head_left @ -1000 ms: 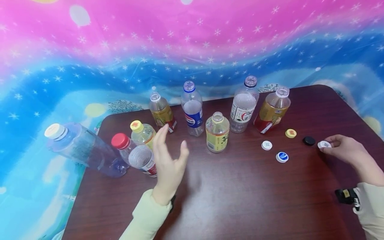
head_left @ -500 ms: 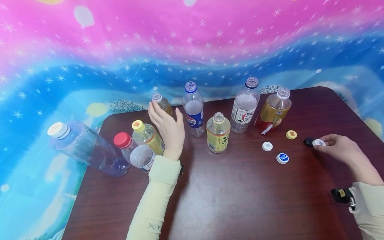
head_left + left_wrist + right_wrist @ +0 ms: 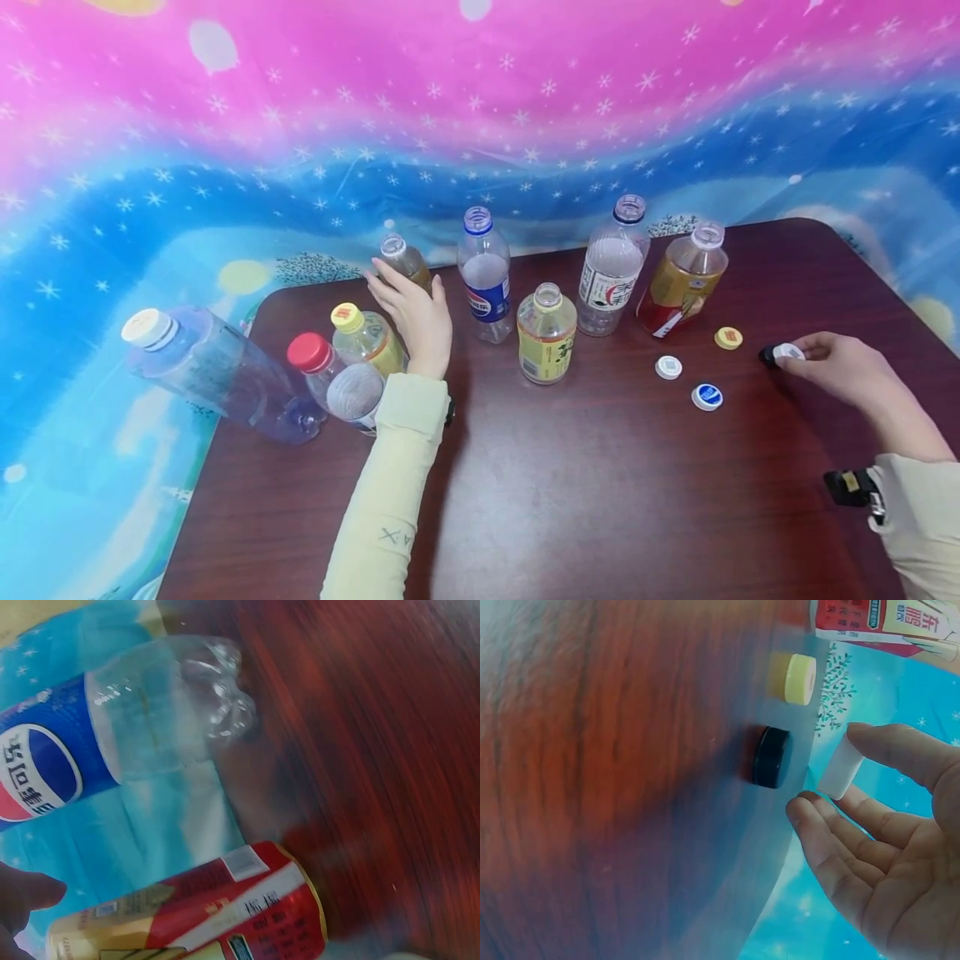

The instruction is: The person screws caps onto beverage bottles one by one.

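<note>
My right hand (image 3: 847, 367) pinches a white bottle cap (image 3: 841, 769) between thumb and fingertips. It holds this cap above the table, close over a black cap (image 3: 771, 757). My left hand (image 3: 417, 321) reaches out to a small uncapped bottle (image 3: 405, 257) with a gold and red label at the back left, its fingers loosely extended beside it. The hand hides most of that bottle in the head view. In the left wrist view the thumb (image 3: 34, 891) is apart from the bottle's red and gold label (image 3: 217, 907), and the Pepsi bottle (image 3: 150, 712) stands alongside.
More uncapped bottles stand along the back: a yellow-labelled one (image 3: 547, 333), a clear one (image 3: 613, 275) and a gold-labelled one (image 3: 684, 283). Capped bottles stand at left: yellow-capped (image 3: 367, 337), red-capped (image 3: 337, 387) and a large leaning one (image 3: 225, 367). Yellow (image 3: 727, 337), white (image 3: 668, 367) and blue (image 3: 707, 397) caps lie at right.
My left hand has moved up and back from over the near table to the small gold-labelled bottle. My right hand has carried the white cap leftward, over the black cap.
</note>
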The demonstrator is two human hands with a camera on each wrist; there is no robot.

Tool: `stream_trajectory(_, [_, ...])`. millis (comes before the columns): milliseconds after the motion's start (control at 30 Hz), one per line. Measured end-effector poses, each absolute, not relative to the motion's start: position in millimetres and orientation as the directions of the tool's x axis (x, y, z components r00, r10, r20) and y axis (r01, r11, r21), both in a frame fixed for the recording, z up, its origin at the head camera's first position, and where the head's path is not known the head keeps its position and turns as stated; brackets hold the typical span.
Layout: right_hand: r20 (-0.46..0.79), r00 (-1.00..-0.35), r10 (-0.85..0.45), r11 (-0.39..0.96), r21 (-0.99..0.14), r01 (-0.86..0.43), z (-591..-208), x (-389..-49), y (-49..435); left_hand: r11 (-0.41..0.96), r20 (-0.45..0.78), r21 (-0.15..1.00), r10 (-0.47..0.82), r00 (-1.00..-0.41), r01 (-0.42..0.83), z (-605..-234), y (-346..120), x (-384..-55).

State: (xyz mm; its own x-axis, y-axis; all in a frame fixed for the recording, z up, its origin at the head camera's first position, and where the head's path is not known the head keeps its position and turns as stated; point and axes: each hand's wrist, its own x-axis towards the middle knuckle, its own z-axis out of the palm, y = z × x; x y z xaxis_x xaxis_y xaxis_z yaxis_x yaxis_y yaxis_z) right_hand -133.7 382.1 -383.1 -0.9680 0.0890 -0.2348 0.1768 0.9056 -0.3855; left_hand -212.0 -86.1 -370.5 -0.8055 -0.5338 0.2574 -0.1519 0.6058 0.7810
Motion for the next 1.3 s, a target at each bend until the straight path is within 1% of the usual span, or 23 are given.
stream_trajectory(133, [-0.225, -0.972, 0.075, 0.901, -0.402, 0.163, -376, -134, 377, 0.642, 0.291, 0.749, -0.539, -0.790, -0.162, -375, -89, -215])
stream_trajectory(233, [-0.214, -0.975, 0.052, 0.898, -0.417, 0.139, -370, -134, 372, 0.640, 0.316, 0.756, -0.541, -0.779, -0.138, -377, -90, -215])
stream_trajectory(400, [-0.157, -0.988, 0.011, 0.897, -0.436, 0.079, -364, -134, 361, 0.625, 0.328, 0.774, -0.534, -0.780, -0.102, -380, -89, -212])
stream_trajectory(567, [-0.104, -0.995, 0.004, 0.891, -0.452, 0.051, -356, -133, 348, 0.640, 0.353, 0.764, -0.520, -0.778, -0.080, -382, -84, -204])
stream_trajectory(667, [-0.087, -0.996, 0.011, 0.886, -0.460, 0.050, -349, -132, 338, 0.650, 0.368, 0.758, -0.503, -0.782, -0.062, -383, -81, -197])
stream_trajectory(900, [-0.042, -0.999, 0.009, 0.882, -0.471, 0.028, -330, -129, 314, 0.665, 0.379, 0.747, -0.445, -0.811, -0.016, -381, -74, -174])
stream_trajectory(1167, [0.055, -0.998, -0.017, 0.864, -0.501, -0.042, -319, -127, 287, 0.747, 0.422, 0.665, -0.384, -0.822, -0.007, -376, -68, -147])
stream_trajectory(1300, [0.080, -0.996, -0.031, 0.848, -0.526, -0.069, -310, -124, 274, 0.753, 0.408, 0.658, -0.355, -0.841, 0.002, -372, -67, -130])
